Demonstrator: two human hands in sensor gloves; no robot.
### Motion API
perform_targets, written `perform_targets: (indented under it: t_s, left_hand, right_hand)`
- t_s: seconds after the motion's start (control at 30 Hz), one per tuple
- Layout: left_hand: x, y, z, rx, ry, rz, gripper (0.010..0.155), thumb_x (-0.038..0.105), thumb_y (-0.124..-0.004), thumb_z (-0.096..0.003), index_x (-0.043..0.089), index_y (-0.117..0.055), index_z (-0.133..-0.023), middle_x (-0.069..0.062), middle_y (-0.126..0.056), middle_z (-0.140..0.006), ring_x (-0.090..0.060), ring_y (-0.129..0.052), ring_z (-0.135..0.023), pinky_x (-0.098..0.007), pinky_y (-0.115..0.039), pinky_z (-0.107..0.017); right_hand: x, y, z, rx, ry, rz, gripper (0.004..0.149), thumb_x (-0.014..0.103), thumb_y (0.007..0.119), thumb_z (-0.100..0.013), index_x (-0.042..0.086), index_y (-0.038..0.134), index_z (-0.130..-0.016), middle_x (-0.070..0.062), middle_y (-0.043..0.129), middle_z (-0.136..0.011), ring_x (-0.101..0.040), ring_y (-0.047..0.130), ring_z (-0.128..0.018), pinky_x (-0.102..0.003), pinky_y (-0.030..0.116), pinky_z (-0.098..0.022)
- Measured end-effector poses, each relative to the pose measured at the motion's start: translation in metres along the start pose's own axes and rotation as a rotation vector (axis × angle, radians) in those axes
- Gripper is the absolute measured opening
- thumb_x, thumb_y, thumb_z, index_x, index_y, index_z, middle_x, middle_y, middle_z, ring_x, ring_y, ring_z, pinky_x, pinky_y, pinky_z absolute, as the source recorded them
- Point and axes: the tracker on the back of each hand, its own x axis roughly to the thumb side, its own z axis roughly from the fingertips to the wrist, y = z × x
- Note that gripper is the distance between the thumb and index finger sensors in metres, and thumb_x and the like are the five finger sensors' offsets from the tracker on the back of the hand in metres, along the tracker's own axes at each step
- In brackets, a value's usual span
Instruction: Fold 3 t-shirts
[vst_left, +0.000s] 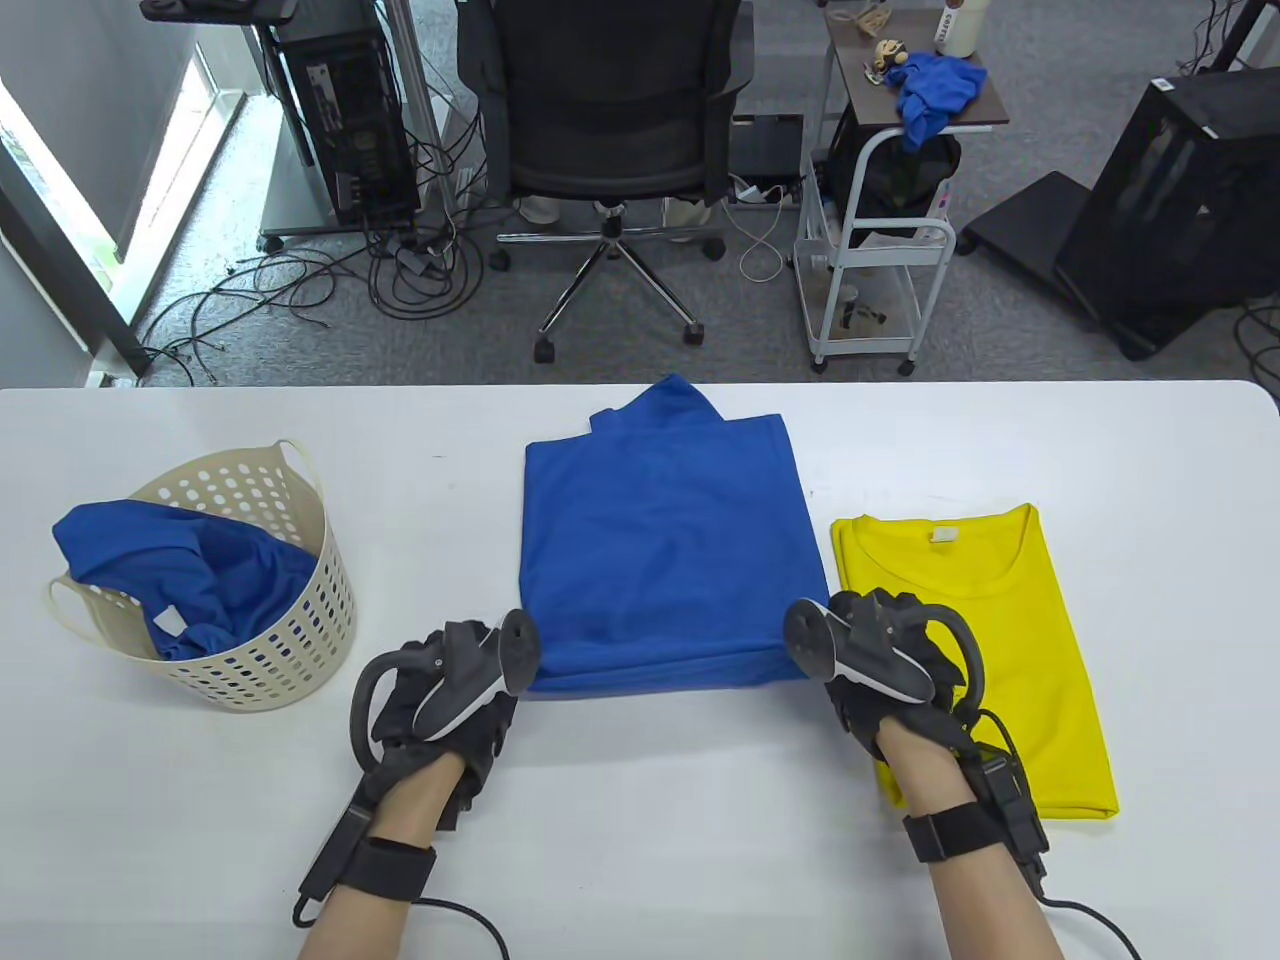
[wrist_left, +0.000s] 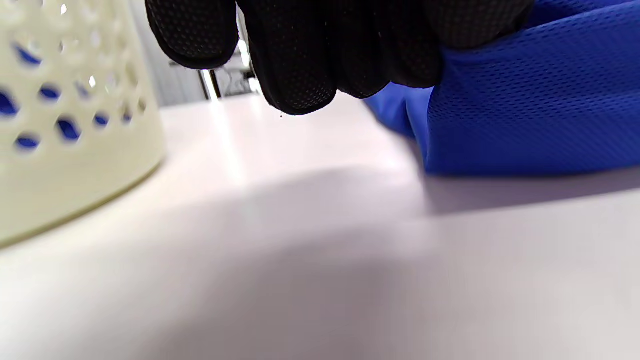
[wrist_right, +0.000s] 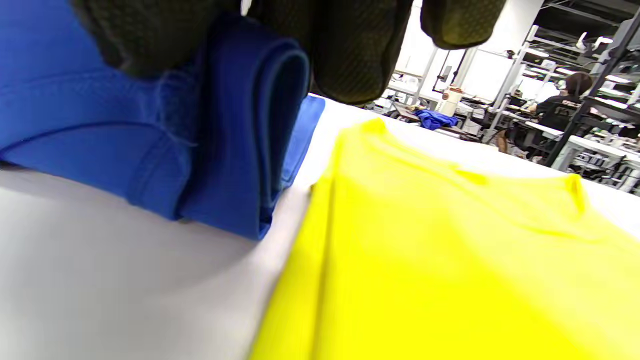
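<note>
A blue t-shirt (vst_left: 665, 545) lies partly folded in the middle of the white table (vst_left: 640, 820). My left hand (vst_left: 450, 700) grips its near left corner; in the left wrist view the fingers (wrist_left: 300, 60) pinch the blue cloth (wrist_left: 540, 100). My right hand (vst_left: 880, 670) grips the near right corner, where the fingers (wrist_right: 350, 50) curl round a doubled blue fold (wrist_right: 250, 130). A folded yellow t-shirt (vst_left: 985, 640) lies just right of it, also seen in the right wrist view (wrist_right: 450, 260). Another blue t-shirt (vst_left: 190, 580) sits crumpled in the basket.
A cream perforated basket (vst_left: 270, 660) stands at the table's left, close to my left hand, its wall (wrist_left: 65, 165) filling the left wrist view's left side. Beyond the table are an office chair (vst_left: 610, 110), a cart (vst_left: 880, 240) and floor cables.
</note>
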Motion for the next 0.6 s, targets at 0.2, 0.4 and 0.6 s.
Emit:
perform_targets:
  t_s: [0.2,0.4,0.6]
  left_hand:
    - [-0.013,0.007,0.035,0.011,-0.008,0.024,0.040,0.051,-0.067,-0.0449,0.033,-0.084,-0.076,0.011,-0.081,-0.092,-0.014,-0.088,-0.082,-0.045,-0.073,-0.068]
    - [-0.032,0.069,0.093,0.184,-0.016,0.058,0.040,0.052,-0.067,-0.0452,0.032,-0.085,-0.075,0.010,-0.082,-0.091,-0.014,-0.089,-0.081,-0.045,-0.073,-0.067]
    - [-0.045,0.130,0.118,0.286,0.016,0.104,0.040,0.052,-0.067,-0.0462,0.031,-0.086,-0.075,0.009,-0.083,-0.091,-0.016,-0.089,-0.080,-0.046,-0.073,-0.067]
  right_hand:
    - [0.010,-0.015,0.026,0.043,-0.064,0.020,0.041,0.039,0.081,-0.040,0.031,0.084,-0.081,0.000,0.083,-0.090,-0.034,0.083,-0.083,-0.064,0.058,-0.067]
    - [0.006,-0.075,0.069,-0.009,-0.101,0.009,0.040,0.038,0.079,-0.042,0.032,0.082,-0.082,0.000,0.081,-0.093,-0.034,0.081,-0.085,-0.064,0.057,-0.068]
    - [-0.007,-0.145,0.089,-0.134,-0.056,-0.019,0.041,0.037,0.075,-0.045,0.029,0.081,-0.085,-0.002,0.081,-0.094,-0.036,0.080,-0.086,-0.065,0.056,-0.068]
